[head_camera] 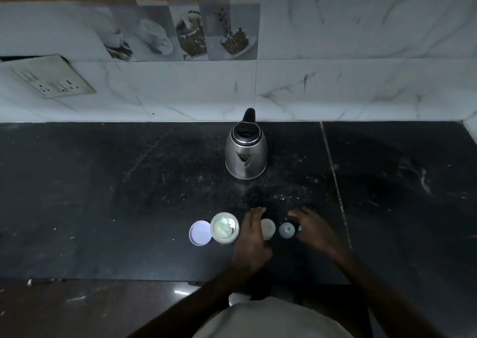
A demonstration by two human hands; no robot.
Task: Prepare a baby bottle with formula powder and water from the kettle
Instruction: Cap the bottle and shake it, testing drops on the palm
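A steel kettle (245,149) with a black lid and handle stands at the back of the black counter (103,195), spout towards me. Near the front edge, an open formula jar (224,228) holds pale powder, and its round lid (200,232) lies just left of it. The clear baby bottle (269,228), seen from above, stands right of the jar. My left hand (251,237) rests against the bottle's left side, fingers relaxed. A clear domed bottle cap (286,230) sits right of the bottle. My right hand (313,228) hovers beside the cap with loosely bent fingers, partly hiding a small blue piece (300,228).
A tiled wall runs behind the counter, with a switch and socket plate (51,77) at the left. A pale seam (333,172) crosses the counter right of the kettle. The counter's front edge (129,279) lies close to the jar and bottle.
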